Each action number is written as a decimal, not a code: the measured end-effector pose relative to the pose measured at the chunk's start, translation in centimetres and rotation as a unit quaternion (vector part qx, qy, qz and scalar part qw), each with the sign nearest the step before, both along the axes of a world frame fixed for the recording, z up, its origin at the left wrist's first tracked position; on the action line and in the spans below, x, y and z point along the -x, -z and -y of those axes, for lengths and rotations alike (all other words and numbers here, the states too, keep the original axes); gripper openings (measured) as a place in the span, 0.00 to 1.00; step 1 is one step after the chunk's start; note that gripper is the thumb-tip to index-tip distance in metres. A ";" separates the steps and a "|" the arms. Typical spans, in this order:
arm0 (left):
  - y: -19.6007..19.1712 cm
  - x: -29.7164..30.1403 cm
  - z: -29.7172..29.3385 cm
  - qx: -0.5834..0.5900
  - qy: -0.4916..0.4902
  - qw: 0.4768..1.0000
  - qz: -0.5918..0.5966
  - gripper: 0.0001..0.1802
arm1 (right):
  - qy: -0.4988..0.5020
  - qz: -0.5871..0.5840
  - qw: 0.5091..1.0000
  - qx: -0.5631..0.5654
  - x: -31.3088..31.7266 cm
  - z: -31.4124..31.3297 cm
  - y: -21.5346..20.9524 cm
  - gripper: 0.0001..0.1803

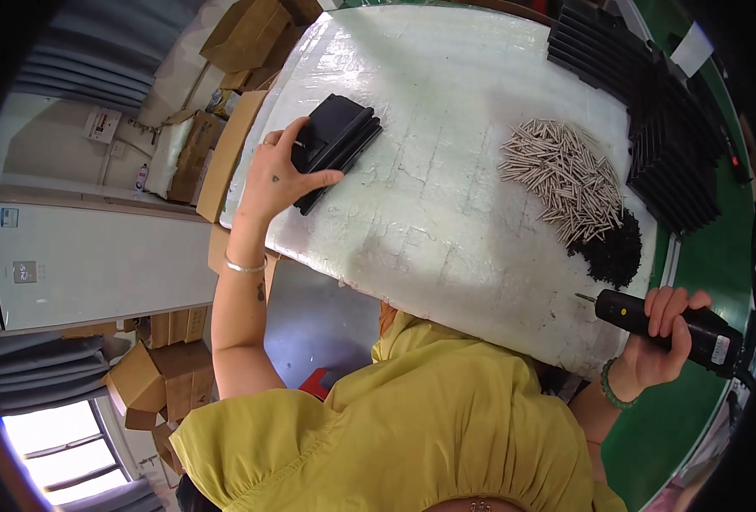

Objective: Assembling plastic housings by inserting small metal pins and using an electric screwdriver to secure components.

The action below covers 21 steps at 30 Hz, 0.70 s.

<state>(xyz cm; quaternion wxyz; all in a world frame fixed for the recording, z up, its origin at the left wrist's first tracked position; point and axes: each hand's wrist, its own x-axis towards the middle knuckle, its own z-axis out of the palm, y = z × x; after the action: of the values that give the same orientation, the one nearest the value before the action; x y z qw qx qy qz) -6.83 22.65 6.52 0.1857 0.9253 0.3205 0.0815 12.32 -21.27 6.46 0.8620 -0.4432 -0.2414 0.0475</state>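
Note:
My left hand [277, 177] rests at the left edge of a small stack of flat black plastic parts [337, 136]. Its thumb and index finger are spread wide over the stack's corner, not closed round it. My right hand [661, 341] is wrapped round a black electric screwdriver [621, 311], whose thin metal bit points left over the table's near right edge. Beyond the bit lies a heap of small black pieces, perhaps screws [613, 252]. A larger pile of slim silver metal pins [561, 175] adjoins it.
The white, film-covered table [429, 213] spans the middle. Rows of black ribbed parts [668, 166] line its far right edge. Cardboard boxes [235, 154] stand against its left side, with more boxes [160, 380] at lower left. A white cabinet-like unit [96, 264] is farther left.

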 end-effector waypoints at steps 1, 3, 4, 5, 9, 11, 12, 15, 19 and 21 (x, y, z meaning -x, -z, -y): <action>0.3 0.5 0.3 -0.084 0.011 0.996 0.007 0.54 | 0.000 -0.001 1.000 0.000 0.0 0.0 0.1 0.14; 0.0 1.1 0.8 -0.159 0.001 0.985 -0.062 0.66 | -0.002 0.001 1.000 -0.006 0.0 0.0 0.1 0.14; 0.4 1.4 0.7 -0.159 -0.002 0.985 -0.062 0.66 | -0.005 0.001 1.000 -0.007 0.0 0.1 0.1 0.14; 1.2 1.7 0.3 -0.077 -0.011 0.996 -0.040 0.65 | -0.005 -0.003 1.000 -0.011 0.0 0.1 0.2 0.15; 1.4 1.7 0.4 -0.009 -0.008 1.000 -0.026 0.64 | 0.007 -0.014 1.000 -0.009 0.2 0.2 0.4 0.16; 1.1 0.9 0.7 0.105 -0.011 0.994 0.019 0.64 | 0.018 -0.017 1.000 -0.016 0.5 0.4 0.1 0.17; 1.2 0.2 0.8 0.222 -0.014 0.973 0.060 0.64 | 0.027 -0.019 0.999 -0.020 0.8 0.4 -0.2 0.17; -1.0 -2.8 5.5 0.407 0.051 0.905 0.112 0.64 | 0.036 -0.011 0.999 -0.007 1.5 -0.6 -0.8 0.18; -3.7 -11.3 15.1 0.354 0.351 0.865 0.055 0.63 | -0.099 -0.022 0.995 -0.021 3.8 0.8 -2.0 0.19; -2.7 -18.2 21.2 0.271 0.508 0.818 0.022 0.62 | -0.122 0.045 0.992 -0.004 4.4 2.0 -2.4 0.14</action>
<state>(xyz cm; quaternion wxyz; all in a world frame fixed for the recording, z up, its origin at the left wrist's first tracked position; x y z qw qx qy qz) 11.42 1.46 9.17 0.4508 0.8672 -0.1896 -0.0942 7.90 -23.30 8.88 0.8400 -0.4084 -0.3322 0.1313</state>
